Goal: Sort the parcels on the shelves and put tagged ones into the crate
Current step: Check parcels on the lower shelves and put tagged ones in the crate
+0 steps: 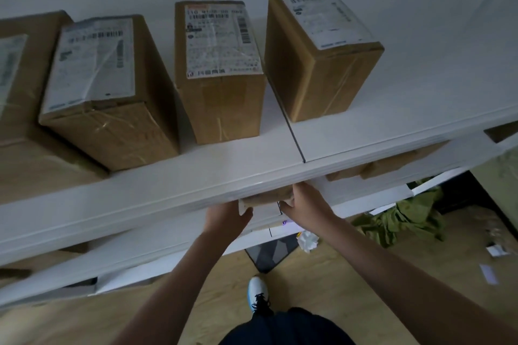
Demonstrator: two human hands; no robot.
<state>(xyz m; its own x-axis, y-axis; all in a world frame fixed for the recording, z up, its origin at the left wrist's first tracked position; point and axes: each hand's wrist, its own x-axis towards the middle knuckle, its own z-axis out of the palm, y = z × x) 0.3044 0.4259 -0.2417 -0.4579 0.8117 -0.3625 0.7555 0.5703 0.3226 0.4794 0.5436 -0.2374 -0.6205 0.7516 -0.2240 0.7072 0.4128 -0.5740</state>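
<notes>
- Four parcels stand in a row on the top shelf (pixel 252 157): the far-left parcel (pixel 25 109), the second parcel (pixel 109 92) just beside it, the third parcel (pixel 221 70), and the right parcel (pixel 322 53), apart from the third.
- On the shelf below, a small parcel (pixel 266 195) sits between the left hand (pixel 227 217) and right hand (pixel 305 204), which grip its ends.
- Another parcel (pixel 392 161) lies to its right under the top shelf.
- A shoe (pixel 259 293) stands on the floor (pixel 364 260) before the shelves.

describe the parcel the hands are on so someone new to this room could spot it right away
Start at the white top shelf with its row of labelled cardboard boxes, then drop to the shelf just under its front edge. The parcel sits there, mostly hidden, gripped between the left hand and right hand. It alone is being held.
</notes>
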